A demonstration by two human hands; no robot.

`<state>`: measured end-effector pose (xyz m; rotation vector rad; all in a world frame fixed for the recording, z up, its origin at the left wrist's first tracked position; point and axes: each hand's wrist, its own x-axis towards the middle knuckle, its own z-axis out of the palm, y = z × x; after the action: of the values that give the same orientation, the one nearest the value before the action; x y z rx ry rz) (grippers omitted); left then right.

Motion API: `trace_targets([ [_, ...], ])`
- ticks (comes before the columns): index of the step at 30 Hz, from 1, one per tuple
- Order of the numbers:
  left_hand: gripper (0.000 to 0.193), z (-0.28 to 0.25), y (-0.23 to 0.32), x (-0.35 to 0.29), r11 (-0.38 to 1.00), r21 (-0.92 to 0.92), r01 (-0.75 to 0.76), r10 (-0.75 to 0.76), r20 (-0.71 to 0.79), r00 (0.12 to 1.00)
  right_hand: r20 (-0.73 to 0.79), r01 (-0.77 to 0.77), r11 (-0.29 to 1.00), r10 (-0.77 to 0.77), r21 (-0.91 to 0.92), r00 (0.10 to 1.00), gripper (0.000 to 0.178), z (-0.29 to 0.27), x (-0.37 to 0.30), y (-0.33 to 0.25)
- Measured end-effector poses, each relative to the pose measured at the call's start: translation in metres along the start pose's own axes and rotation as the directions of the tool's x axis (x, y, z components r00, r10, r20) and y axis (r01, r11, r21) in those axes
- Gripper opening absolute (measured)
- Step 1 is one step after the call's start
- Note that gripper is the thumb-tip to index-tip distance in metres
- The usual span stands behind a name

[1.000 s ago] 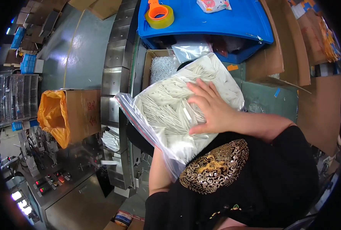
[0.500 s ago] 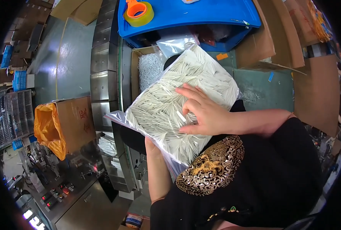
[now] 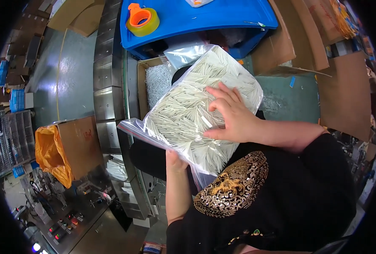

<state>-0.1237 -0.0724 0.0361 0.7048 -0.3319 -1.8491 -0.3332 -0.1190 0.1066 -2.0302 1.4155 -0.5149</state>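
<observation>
Head view: my right hand (image 3: 237,123) is resting, fingers spread, on a clear plastic bag (image 3: 133,128) of white sticks (image 3: 183,110), my left hand (image 3: 176,161) touching it, grip unclear.

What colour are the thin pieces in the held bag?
The pieces are whitish, seen through the clear bag in the head view.

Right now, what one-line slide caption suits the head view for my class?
Right hand over a clear bag of thin white sticks, left hand at its lower-left edge.
</observation>
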Motion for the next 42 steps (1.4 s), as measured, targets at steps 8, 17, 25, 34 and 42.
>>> trace_targets([
  [8,0.081,0.019,-0.001,0.019,0.988,0.147,0.046,-0.034,-0.079,0.996,-0.029,-0.023,0.990,0.027,0.138,0.999,0.031,0.001,0.000,0.014],
  [17,0.084,0.001,-0.010,0.021,0.997,0.038,0.062,-0.064,0.034,0.997,-0.088,-0.026,0.977,0.045,0.211,0.995,0.018,0.000,0.002,0.011],
  [25,0.100,-0.001,-0.014,0.023,0.995,0.083,0.050,-0.057,0.090,0.994,-0.134,0.014,0.991,0.004,0.131,0.991,0.015,0.002,0.005,0.006],
  [34,0.090,0.030,-0.027,0.052,0.946,-0.308,0.098,-0.098,0.018,0.995,-0.123,0.052,0.994,-0.040,0.096,0.992,0.028,-0.001,0.006,0.001],
  [42,0.082,0.034,-0.023,0.048,0.920,-0.373,0.122,-0.114,0.044,0.993,-0.154,0.069,0.995,-0.058,0.069,0.986,0.026,-0.002,0.006,0.001],
])
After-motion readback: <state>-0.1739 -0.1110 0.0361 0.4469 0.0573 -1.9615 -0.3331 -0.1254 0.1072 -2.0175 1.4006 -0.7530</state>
